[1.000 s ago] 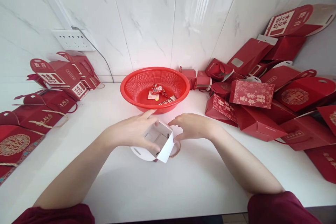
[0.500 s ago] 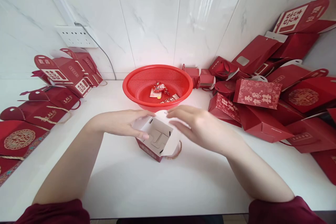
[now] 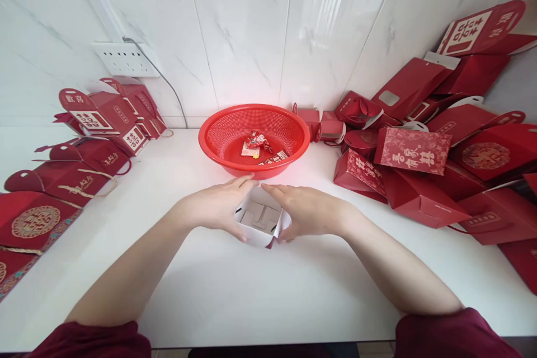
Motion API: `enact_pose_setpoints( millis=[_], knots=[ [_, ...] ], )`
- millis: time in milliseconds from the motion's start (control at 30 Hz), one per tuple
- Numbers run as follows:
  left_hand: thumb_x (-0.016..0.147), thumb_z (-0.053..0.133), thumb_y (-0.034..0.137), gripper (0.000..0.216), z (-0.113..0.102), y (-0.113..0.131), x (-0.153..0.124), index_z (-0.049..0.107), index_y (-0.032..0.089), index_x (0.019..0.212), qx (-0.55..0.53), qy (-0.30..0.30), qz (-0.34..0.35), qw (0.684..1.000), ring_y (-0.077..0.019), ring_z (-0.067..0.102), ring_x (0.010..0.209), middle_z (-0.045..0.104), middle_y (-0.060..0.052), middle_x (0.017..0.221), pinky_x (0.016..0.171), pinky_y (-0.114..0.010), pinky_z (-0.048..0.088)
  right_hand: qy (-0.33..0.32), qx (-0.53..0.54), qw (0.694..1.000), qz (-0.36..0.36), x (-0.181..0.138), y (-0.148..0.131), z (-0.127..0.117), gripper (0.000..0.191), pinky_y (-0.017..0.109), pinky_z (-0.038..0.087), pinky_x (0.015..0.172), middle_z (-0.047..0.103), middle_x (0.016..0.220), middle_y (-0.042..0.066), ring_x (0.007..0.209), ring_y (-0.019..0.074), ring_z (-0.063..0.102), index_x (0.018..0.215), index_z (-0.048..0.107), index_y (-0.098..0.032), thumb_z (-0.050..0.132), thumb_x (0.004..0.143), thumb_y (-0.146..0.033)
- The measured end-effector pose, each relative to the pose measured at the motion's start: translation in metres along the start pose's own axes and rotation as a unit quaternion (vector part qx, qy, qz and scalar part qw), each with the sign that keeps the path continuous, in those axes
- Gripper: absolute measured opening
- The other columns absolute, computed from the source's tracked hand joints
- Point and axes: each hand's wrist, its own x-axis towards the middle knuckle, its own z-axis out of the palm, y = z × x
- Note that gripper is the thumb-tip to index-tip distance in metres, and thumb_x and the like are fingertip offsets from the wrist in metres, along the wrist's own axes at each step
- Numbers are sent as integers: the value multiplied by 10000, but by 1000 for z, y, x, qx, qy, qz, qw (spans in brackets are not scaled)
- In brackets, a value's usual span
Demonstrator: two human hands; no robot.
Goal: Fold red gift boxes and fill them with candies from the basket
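A small red cardboard gift box [image 3: 259, 217] stands on the white table with its top open, showing a white inside and interlocked bottom flaps. My left hand [image 3: 221, 207] curves round its left side, thumb at the near corner and fingers at the far edge. Against the right side lies my right hand [image 3: 308, 210], fingers over the far rim and thumb near the front corner. Between them the hands clasp the box, covering much of its outer walls and side flaps. Behind it, a red plastic basket [image 3: 210, 151] holds a few small wrapped packets [image 3: 260, 142].
Finished-looking red gift boxes [image 3: 94, 165] stand in a row along the left. Many more red boxes [image 3: 419, 151] are heaped on the right, up against the wall. A power socket strip [image 3: 126, 60] with a grey cable is on the tiled wall.
Both hands have come down from above the box onto its sides. The box has turned a little, and its white flap and rope handle on the right are now behind my right hand.
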Motion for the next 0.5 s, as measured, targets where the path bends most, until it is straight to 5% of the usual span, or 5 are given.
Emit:
enact_pose_setpoints(
  millis=[167, 367, 500],
  knots=[
    [555, 868, 534, 975, 17, 4, 25, 439, 224, 1374, -156, 13, 20, 988, -342, 618, 1120, 592, -140, 1287, 846, -393, 522, -24, 1, 996, 85, -1, 6, -12, 742, 308, 483, 651, 720, 952, 52, 882, 276, 688, 1303, 493, -194, 780, 634, -341],
    [672, 824, 443, 982, 49, -10, 40, 290, 284, 1481, -398, 4, 150, 905, -329, 522, 1301, 519, -137, 1399, 1013, -472, 469, -16, -115, 986, 121, -3, 26, -15, 361, 296, 446, 594, 706, 971, 100, 855, 276, 691, 1042, 597, -183, 723, 733, -319],
    [663, 817, 529, 1200, 80, -18, 38, 56, 287, 1558, -475, 61, 193, 857, -353, 407, 1411, 365, -173, 1525, 1098, -498, 402, -9, -186, 977, 105, 4, 23, -6, 140, 303, 466, 650, 719, 942, 131, 879, 270, 706, 979, 654, -163, 599, 851, -179]
  ],
)
